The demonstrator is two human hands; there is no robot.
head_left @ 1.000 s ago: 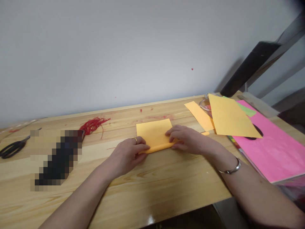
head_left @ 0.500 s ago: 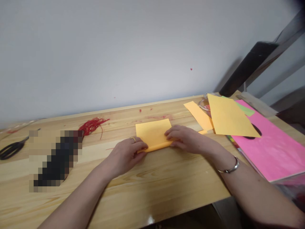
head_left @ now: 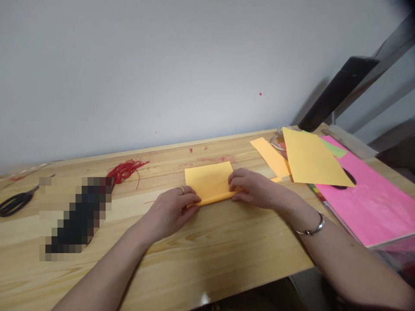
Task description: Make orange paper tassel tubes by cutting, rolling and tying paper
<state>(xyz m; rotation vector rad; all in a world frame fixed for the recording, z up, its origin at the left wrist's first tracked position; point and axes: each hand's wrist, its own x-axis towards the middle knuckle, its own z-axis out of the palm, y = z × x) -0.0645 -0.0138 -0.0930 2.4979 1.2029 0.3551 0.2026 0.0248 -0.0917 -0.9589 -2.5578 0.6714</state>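
Observation:
An orange sheet of paper lies flat on the wooden table, its near edge rolled or folded into a narrow band. My left hand, with a ring on one finger, pinches the left end of that band. My right hand, with a silver bangle on the wrist, pinches the right end, fingers curled over the fold. Both hands rest on the table.
Black scissors lie far left, a tangle of red thread behind a blurred dark object. At right are an orange strip, a larger yellow-orange sheet, a pink sheet stack and tape rolls. A wall rises behind.
The folded band has moved a little farther up the sheet, and both hands shifted slightly with it. Nothing else moved.

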